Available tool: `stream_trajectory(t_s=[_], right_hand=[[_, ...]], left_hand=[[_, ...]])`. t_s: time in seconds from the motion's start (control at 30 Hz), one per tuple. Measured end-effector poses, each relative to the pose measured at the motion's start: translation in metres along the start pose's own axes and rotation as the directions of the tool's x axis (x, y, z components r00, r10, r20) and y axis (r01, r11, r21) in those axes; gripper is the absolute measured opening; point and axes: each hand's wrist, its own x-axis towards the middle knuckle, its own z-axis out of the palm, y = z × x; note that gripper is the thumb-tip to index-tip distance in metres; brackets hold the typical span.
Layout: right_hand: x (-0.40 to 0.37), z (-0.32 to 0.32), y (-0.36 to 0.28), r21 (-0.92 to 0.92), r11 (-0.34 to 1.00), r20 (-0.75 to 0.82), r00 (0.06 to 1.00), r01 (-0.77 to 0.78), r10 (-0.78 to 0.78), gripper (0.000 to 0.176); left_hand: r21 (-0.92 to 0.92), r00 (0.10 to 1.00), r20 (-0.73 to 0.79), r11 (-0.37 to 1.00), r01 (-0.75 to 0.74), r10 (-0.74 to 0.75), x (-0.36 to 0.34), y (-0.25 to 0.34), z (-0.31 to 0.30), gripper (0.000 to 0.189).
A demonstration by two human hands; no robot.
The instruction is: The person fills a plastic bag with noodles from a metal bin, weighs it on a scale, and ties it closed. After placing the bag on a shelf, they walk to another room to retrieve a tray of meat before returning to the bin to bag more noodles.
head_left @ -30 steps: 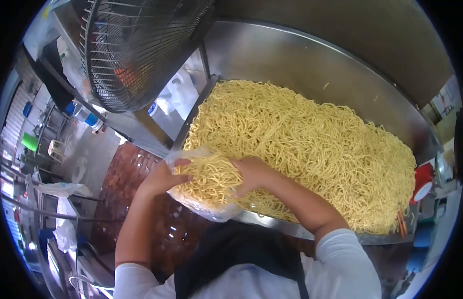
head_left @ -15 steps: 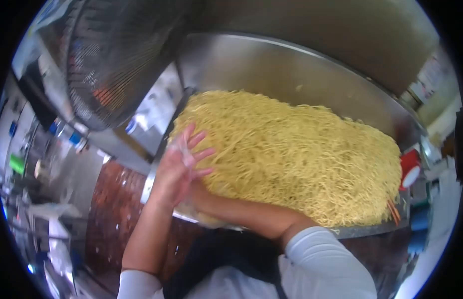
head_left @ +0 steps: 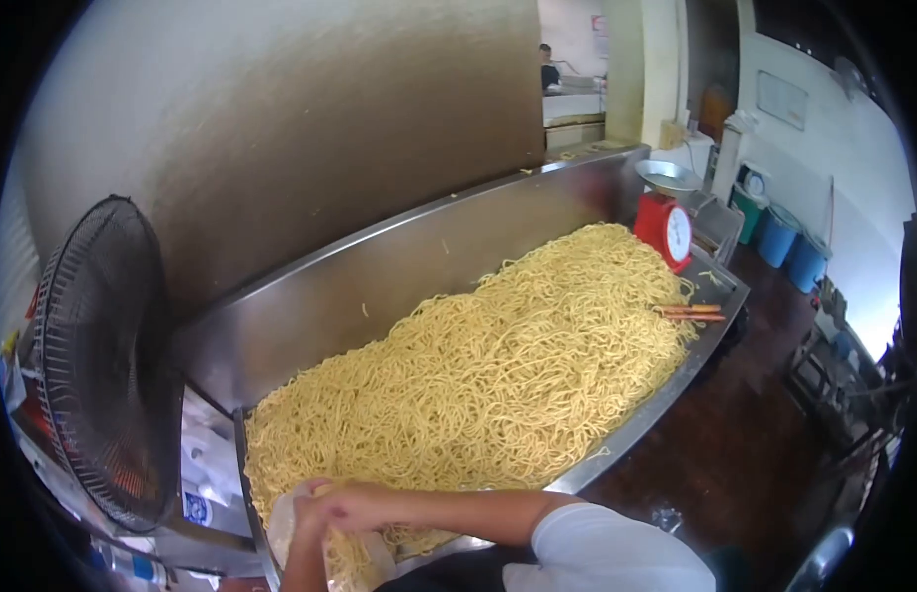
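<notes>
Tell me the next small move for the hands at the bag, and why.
Probably gather the top of the plastic bag together, the left hand steadying it while the right hand draws the plastic in: both hands already meet at the bag, and bagged noodles show below them, near the left end of the metal tray.
</notes>
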Motion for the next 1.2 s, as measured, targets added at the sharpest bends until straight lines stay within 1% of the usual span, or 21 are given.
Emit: stream_trajectory(t_s=[0.03,0.07,0.13,0.17,0.27,0.33,0.47,0.5,0.6,0.73,0.8,0.83,0.87,0.93,1.0,1.03,1.07,1.1,1.13,1.17,1.2], right_hand=[[-0.012,-0.021,-0.016,-0.064,0.998,-0.235,0.972,-0.019,0.003,0.052],[-0.008,-0.02,-0.008,-0.064,0.998,-0.235,0.972,-0.02,0.004,0.052],[0.014,-0.011,0.014,-0.508,0.857,-0.476,0.802,0.086,-0.362,0.069],[0.019,-0.004,0.014,-0.512,0.854,-0.472,0.802,0.089,-0.366,0.069],[0.035,0.004,0.01,-0.393,0.905,-0.468,0.812,0.162,-0.348,0.052],[0.046,-0.001,0.011,-0.053,0.997,-0.376,0.926,-0.062,0.037,0.033],[0.052,0.004,-0.025,0.094,0.992,-0.531,0.847,0.083,-0.02,0.022],[0.056,0.007,-0.035,0.161,0.976,-0.52,0.853,0.144,-0.04,0.025],[0.067,0.02,-0.048,0.195,0.951,-0.517,0.849,0.241,-0.109,0.026],[0.066,0.005,-0.044,0.118,0.931,-0.505,0.828,0.346,-0.244,0.026],[0.065,-0.001,-0.037,0.123,0.912,-0.521,0.807,0.393,-0.277,0.027],[0.065,-0.004,-0.027,0.237,0.931,-0.355,0.917,0.277,-0.183,0.03],[0.066,-0.004,-0.01,0.326,0.935,-0.161,0.983,0.14,-0.091,0.033],[0.069,0.016,0.05,-0.031,0.998,0.095,0.994,0.057,-0.054,0.048],[0.026,-0.011,0.029,-0.236,0.971,0.045,0.998,-0.025,0.037,0.06],[0.033,-0.006,0.048,-0.399,0.911,0.065,0.988,-0.106,0.143,0.066],[0.029,-0.02,0.045,-0.505,0.851,0.065,0.977,-0.144,0.203,0.067],[0.028,-0.034,0.047,-0.353,0.907,0.073,0.96,-0.23,0.271,0.059],[0.022,-0.035,0.068,-0.283,0.938,-0.116,0.978,-0.199,0.172,0.051],[0.018,-0.041,0.074,-0.439,0.894,-0.208,0.978,-0.09,-0.003,0.045],[0.014,-0.047,0.071,-0.474,0.878,-0.163,0.986,-0.06,-0.021,0.041]], left_hand=[[-0.171,0.992,-0.1,0.981,-0.095,0.078,-0.052,0.079,0.025,0.041],[-0.171,0.992,-0.099,0.981,-0.093,0.077,-0.07,0.109,0.026,0.041],[-0.394,0.984,-0.064,0.902,-0.178,0.166,-0.096,0.142,0.024,0.038],[-0.396,0.983,-0.067,0.9,-0.182,0.17,-0.109,0.149,0.017,0.038],[-0.564,0.961,-0.06,0.785,-0.256,0.271,-0.137,0.161,-0.004,0.038],[-0.627,0.949,-0.159,0.715,-0.311,0.273,-0.148,0.161,-0.013,0.039],[-0.402,0.878,-0.358,0.796,-0.452,0.318,-0.153,0.164,0.019,0.061],[-0.282,0.944,0.001,0.906,-0.316,0.33,-0.147,0.151,0.006,0.075],[-0.289,0.986,-0.003,0.944,-0.16,0.166,-0.143,0.167,0.062,0.059],[-0.418,0.974,-0.156,0.882,-0.218,0.167,-0.127,0.136,0.052,0.057],[-0.021,0.998,-0.032,0.998,0.059,-0.06,-0.14,0.151,0.035,0.047],[0.231,0.997,-0.077,0.973,-0.011,0.029,-0.136,0.137,0.016,0.038],[0.23,0.996,-0.082,0.973,0.002,0.017,-0.127,0.128,-0.003,0.038],[0.608,0.874,-0.004,0.695,-0.384,0.487,-0.125,0.102,-0.036,0.032],[0.822,0.794,0.217,0.333,-0.462,0.568,-0.138,0.11,-0.049,0.033],[0.909,0.951,0.12,0.352,-0.221,0.286,-0.148,0.114,-0.067,0.059],[0.957,0.965,0.166,0.204,-0.208,0.205,-0.156,0.119,-0.075,0.063],[0.976,0.996,0.053,0.213,-0.037,-0.07,-0.16,0.119,-0.075,0.064],[0.994,0.937,-0.018,0.092,0.053,-0.348,-0.155,0.118,-0.076,0.068],[0.987,0.907,-0.101,0.077,0.145,-0.41,-0.157,0.116,-0.073,0.067],[0.975,0.871,-0.17,0.049,0.217,-0.461,-0.164,0.115,-0.071,0.066]])
